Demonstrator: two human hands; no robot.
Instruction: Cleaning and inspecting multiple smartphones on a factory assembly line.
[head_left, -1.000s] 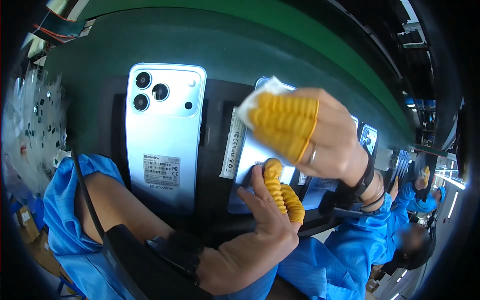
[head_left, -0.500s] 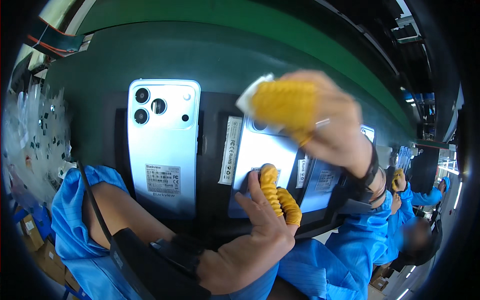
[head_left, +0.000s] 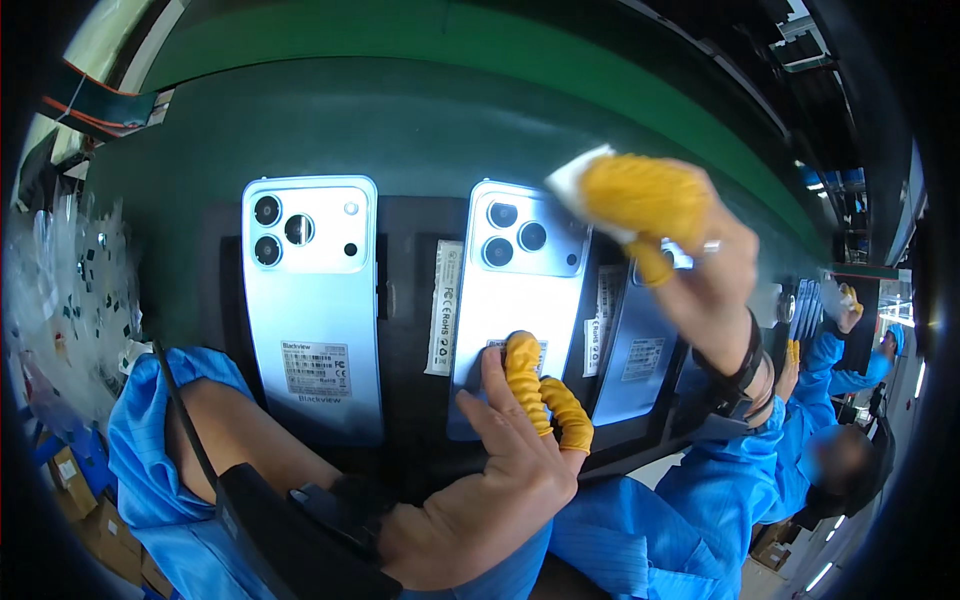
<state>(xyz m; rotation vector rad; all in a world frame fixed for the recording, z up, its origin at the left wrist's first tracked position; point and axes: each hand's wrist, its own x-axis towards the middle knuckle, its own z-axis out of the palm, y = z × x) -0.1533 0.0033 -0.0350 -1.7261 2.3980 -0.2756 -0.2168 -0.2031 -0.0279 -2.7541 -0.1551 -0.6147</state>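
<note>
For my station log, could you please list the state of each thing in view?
Left phone: face down, untouched.
Middle phone: face down, pinned by left hand.
Right phone: face down, partly hidden.
White cloth: pinched in right hand, raised over the middle phone.

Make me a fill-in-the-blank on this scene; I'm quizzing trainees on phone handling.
1. The left hand presses on the ____ phone.
2. The right hand holds a ____ cloth.
3. The finger cots are ____.
4. The phones lie with their cameras facing ____.

Missing words: middle; white; yellow; up
</note>
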